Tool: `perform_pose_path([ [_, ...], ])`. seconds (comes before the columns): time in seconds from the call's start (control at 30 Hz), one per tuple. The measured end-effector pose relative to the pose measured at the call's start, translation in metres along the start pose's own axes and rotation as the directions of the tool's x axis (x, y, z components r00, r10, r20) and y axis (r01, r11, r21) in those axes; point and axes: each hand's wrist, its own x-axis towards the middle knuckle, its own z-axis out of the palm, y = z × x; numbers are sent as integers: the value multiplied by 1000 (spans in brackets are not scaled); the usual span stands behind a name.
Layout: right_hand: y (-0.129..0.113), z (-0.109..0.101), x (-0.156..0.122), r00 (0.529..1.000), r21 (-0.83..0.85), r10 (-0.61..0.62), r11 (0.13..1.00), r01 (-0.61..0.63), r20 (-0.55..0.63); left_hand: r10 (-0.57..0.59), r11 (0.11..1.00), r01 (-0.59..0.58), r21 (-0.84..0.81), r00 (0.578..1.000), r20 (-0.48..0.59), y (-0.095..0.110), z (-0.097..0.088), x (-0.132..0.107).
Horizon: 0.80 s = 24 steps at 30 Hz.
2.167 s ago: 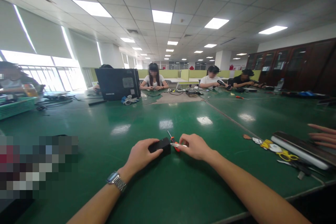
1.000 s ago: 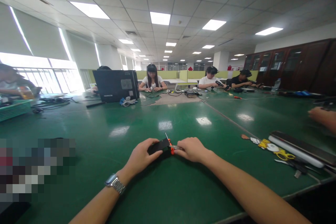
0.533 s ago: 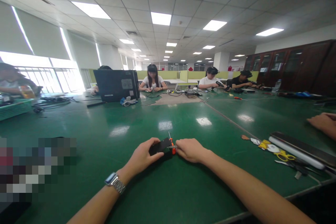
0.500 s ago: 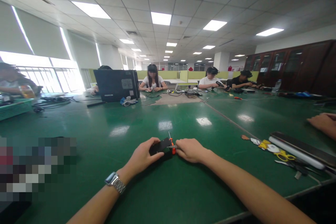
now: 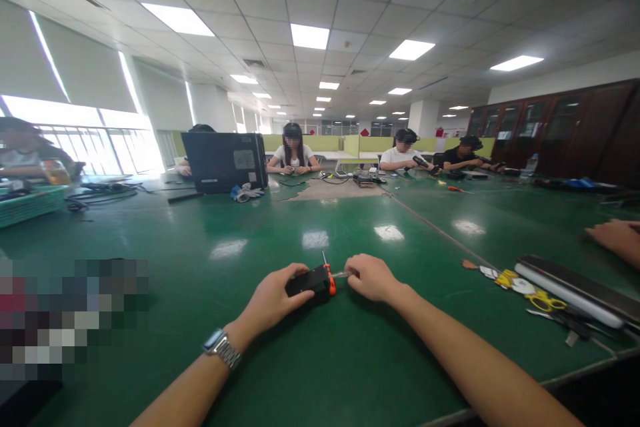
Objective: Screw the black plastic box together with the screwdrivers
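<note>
My left hand grips a small black box, thumb along the near side and fingers over the far side. Past the box's right end lies a screwdriver with an orange-red handle, its thin shaft pointing away from me. My right hand is closed in a pinch on a slim metal tool, which looks like tweezers. The tool's tip points left at the end of the box, near the screwdriver handle. Whether it touches the box I cannot tell.
On the right lie yellow-handled scissors and a long dark case with a white edge. Another person's hand rests at the far right. A black computer case and a green basket stand farther back. Several people sit opposite.
My right hand has drawn back to the right and slightly up, with the metal tool still in its fingers, so more of the tool shows. My left hand keeps its hold on the box.
</note>
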Motion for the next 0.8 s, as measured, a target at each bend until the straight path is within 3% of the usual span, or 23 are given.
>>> perform_pose_path([
  [0.13,22,-2,1,966,17,254,967,-255,43,-26,999,26,33,999,18,2,-1,-2],
  [0.27,30,6,4,937,-19,348,938,-347,33,-55,997,53,52,998,41,4,-1,-2],
  [0.53,17,14,7,927,-29,373,928,-372,37,-82,994,80,71,996,27,4,0,-3],
  [0.8,14,10,4,933,-22,358,934,-358,43,-29,998,29,62,1000,7,1,4,-4],
])
